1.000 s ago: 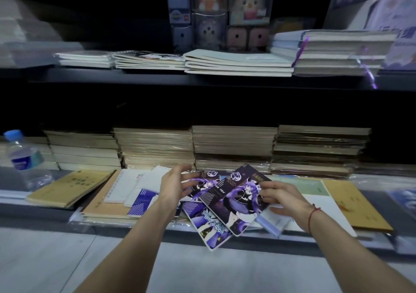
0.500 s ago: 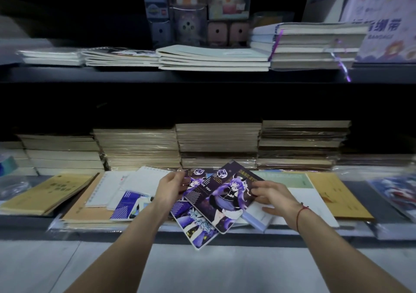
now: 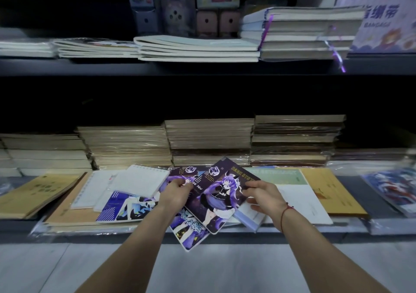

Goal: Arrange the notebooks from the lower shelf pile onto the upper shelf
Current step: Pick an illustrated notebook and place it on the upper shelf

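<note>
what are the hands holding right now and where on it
Both hands hold the fanned purple anime-cover notebooks. The left hand pinches their upper-left edge; the right hand grips the top notebook's right edge, thumb on the cover.

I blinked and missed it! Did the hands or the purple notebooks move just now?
Barely. The left hand and right hand keep gripping the fanned purple notebooks over the lower shelf's front edge, not yet lifted. Mostly the camera swung right, so the water bottle went out of view. The stacks stayed put.

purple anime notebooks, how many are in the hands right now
2 show: the top notebook gripped by both the left hand and right hand, the lower notebook fanned beneath. More may be hidden.
</note>
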Tool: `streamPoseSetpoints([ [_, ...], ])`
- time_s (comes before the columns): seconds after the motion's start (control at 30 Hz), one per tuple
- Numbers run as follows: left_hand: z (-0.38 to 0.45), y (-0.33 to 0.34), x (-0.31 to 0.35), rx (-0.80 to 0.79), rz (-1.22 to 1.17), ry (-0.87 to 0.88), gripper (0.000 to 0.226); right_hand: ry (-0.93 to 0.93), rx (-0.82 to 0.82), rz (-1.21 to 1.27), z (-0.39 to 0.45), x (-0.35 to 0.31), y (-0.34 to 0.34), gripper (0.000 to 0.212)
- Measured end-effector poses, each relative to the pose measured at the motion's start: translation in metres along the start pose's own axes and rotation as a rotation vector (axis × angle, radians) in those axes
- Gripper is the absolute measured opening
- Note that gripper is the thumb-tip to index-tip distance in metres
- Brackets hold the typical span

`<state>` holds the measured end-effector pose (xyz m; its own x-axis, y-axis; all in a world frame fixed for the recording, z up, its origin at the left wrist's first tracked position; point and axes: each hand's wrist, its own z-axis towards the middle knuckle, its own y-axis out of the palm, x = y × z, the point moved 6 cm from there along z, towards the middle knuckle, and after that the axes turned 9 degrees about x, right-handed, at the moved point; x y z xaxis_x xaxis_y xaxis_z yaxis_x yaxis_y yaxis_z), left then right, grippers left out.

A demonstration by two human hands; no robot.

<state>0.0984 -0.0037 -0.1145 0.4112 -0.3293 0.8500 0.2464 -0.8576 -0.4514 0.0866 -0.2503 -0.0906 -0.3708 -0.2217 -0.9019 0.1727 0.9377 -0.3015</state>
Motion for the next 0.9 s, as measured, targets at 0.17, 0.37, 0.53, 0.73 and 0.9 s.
streamPoseSetpoints([
  [0.17, 0.005, -0.012, 0.003, 0.23, 0.459, 0.137, 0.05, 0.004, -0.005, 0.0, 0.002, 0.002, 0.0, 0.033],
  [0.37, 0.005, -0.007, -0.001, 0.113, 0.519, 0.173, 0.054, -0.015, 0.019, -0.019, 0.006, 0.005, 0.001, 0.033],
  [0.53, -0.004, 0.011, 0.001, -0.068, 0.168, 0.099, 0.03, -0.02, 0.036, -0.022, 0.008, 0.006, 0.0, 0.033],
  [0.73, -0.011, 0.008, 0.009, -0.059, -0.027, 0.094, 0.01, -0.003, 0.063, -0.004, 0.013, 0.01, -0.006, 0.031],
  [0.9, -0.021, 0.011, 0.021, -0.119, -0.174, 0.06, 0.024, 0.032, 0.1, 0.055, 0.016, 0.012, -0.012, 0.031],
])
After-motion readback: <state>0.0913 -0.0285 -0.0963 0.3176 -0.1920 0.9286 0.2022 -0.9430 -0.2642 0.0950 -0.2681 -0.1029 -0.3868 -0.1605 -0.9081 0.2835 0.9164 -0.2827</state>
